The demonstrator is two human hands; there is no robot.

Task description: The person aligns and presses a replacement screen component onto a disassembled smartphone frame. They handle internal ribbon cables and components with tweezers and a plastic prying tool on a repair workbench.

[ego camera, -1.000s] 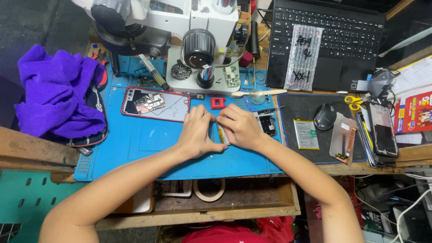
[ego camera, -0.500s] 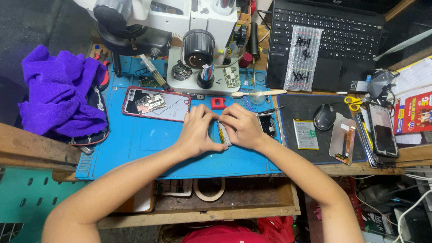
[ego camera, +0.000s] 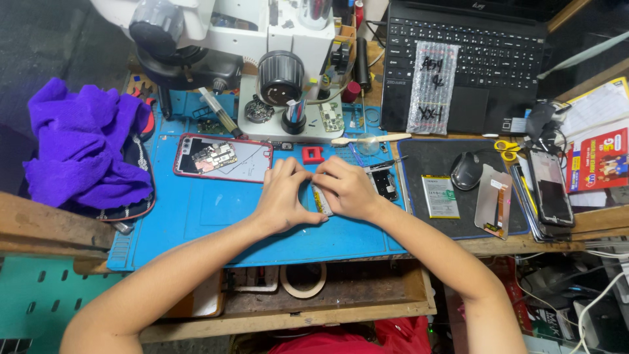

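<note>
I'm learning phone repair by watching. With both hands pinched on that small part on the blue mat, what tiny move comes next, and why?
Probably a gentle pull apart. Both the left hand and the right hand pinch the small pale part between their fingertips, held just over the blue mat. What the part is cannot be told.

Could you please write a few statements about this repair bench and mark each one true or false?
1. Both hands, the left hand and the right hand, meet over a small pale part on the blue mat. True.
2. The opened phone with a red frame lies to the right of the hands. False: it lies to their left, on the mat.
3. A purple cloth sits at the left end of the bench. True.
4. The laptop is closed. False: it is open, with a bubble-wrap bag lying on its keyboard.
5. A computer mouse rests on the dark mat. True.
</note>
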